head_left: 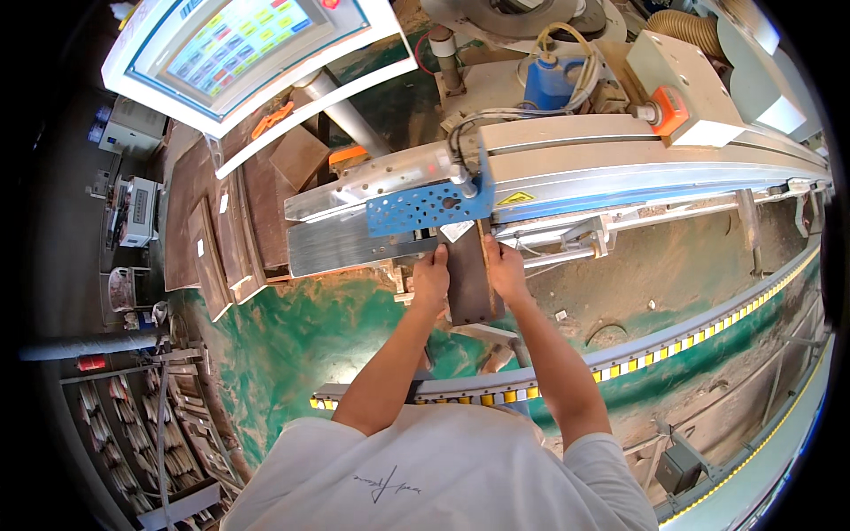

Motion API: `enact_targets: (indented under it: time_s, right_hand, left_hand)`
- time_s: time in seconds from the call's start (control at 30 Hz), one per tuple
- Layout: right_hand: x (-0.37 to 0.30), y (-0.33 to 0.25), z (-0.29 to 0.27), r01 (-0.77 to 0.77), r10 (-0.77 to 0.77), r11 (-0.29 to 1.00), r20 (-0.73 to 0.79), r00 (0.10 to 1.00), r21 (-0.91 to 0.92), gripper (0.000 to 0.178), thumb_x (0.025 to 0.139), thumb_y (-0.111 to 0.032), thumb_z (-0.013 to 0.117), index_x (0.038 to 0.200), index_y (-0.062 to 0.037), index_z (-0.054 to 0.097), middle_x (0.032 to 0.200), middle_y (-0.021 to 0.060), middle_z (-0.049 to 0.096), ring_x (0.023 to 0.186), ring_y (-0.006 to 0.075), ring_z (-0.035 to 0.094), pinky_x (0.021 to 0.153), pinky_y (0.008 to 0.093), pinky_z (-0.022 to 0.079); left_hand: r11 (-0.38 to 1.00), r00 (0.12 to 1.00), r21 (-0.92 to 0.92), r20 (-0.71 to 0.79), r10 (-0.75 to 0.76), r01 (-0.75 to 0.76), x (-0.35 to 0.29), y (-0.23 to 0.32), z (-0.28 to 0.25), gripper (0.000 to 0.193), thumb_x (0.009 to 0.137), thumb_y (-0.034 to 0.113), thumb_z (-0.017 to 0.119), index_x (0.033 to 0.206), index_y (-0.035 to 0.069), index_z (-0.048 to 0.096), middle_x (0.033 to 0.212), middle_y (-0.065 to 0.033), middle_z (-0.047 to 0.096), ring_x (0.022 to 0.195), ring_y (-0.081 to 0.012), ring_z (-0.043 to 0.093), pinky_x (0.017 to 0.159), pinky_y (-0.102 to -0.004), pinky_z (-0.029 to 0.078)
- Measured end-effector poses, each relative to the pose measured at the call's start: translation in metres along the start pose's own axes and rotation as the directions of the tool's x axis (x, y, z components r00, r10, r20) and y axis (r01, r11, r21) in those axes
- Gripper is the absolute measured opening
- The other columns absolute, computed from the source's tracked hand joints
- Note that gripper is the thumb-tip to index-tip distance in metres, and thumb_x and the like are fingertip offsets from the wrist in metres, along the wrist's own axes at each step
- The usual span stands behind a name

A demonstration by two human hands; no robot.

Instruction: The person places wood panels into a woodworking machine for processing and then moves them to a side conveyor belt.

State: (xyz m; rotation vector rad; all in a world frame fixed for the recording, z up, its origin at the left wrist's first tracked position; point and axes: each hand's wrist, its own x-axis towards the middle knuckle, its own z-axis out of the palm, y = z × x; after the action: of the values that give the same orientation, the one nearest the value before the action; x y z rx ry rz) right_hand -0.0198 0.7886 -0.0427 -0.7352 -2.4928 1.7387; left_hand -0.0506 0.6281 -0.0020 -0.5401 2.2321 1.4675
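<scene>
Between my hands is a dark brown board (469, 279) with a white label (457, 231) near its far end. My left hand (431, 278) grips its left edge, the thumb lying on top. On the right edge, my right hand (506, 267) holds it in the same way. The board's far end reaches under a blue perforated plate (425, 208) on the machine, so that end is hidden. To the left of the board lies a flat metal infeed table (350, 248).
A control panel (239, 53) hangs at the upper left. More brown boards (208, 257) lean at the left. An orange knob (670, 111) and a blue bottle (553, 81) sit on the machine. A roller rail (620, 363) curves behind my arms, near my body.
</scene>
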Motion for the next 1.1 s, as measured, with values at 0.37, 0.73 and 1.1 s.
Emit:
enact_targets:
  time_s: [0.37, 0.73, 1.1]
  right_hand:
    - [0.023, 0.028, -0.102, -0.091, 0.091, 0.996, 0.003, 0.996, -0.026, 0.069, 0.095, -0.059, 0.051, 0.093, 0.0079, 0.069, 0.074, 0.022, 0.066, 0.073, 0.0297, 0.065, 0.071, 0.0409, 0.049]
    - [0.043, 0.006, -0.196, -0.056, -0.011, 0.897, -0.149, 0.989, -0.439, 0.06, 0.093, -0.052, 0.055, 0.117, 0.0017, 0.066, 0.11, 0.0241, 0.068, 0.102, 0.0347, 0.065, 0.09, 0.0416, 0.048]
    - [-0.166, 0.059, -0.077, -0.01, 0.024, 0.985, -0.079, 0.997, 0.174, 0.022, 0.096, -0.018, 0.061, 0.106, 0.0002, 0.068, 0.077, 0.0069, 0.07, 0.069, 0.013, 0.063, 0.065, 0.0281, 0.049]
  left_hand:
    - [0.975, 0.995, -0.218, 0.072, 0.065, -0.048, -0.019, 0.019, 0.1, 0.047, 0.102, 0.037, 0.055, 0.119, -0.005, 0.063, 0.107, -0.0086, 0.065, 0.091, -0.0171, 0.053, 0.082, -0.0353, 0.044]
    - [0.95, 0.973, -0.24, 0.167, -0.162, 0.199, 0.014, 0.044, 0.19, 0.046, 0.098, 0.046, 0.055, 0.091, 0.001, 0.064, 0.081, -0.0101, 0.06, 0.071, -0.0219, 0.056, 0.054, -0.0423, 0.047]
    - [0.857, 0.718, 0.207, -0.474, 0.509, -0.471, 0.042, -0.063, -0.181, 0.034, 0.085, 0.029, 0.072, 0.107, 0.004, 0.066, 0.098, -0.0193, 0.066, 0.086, -0.0297, 0.065, 0.076, -0.0425, 0.053]
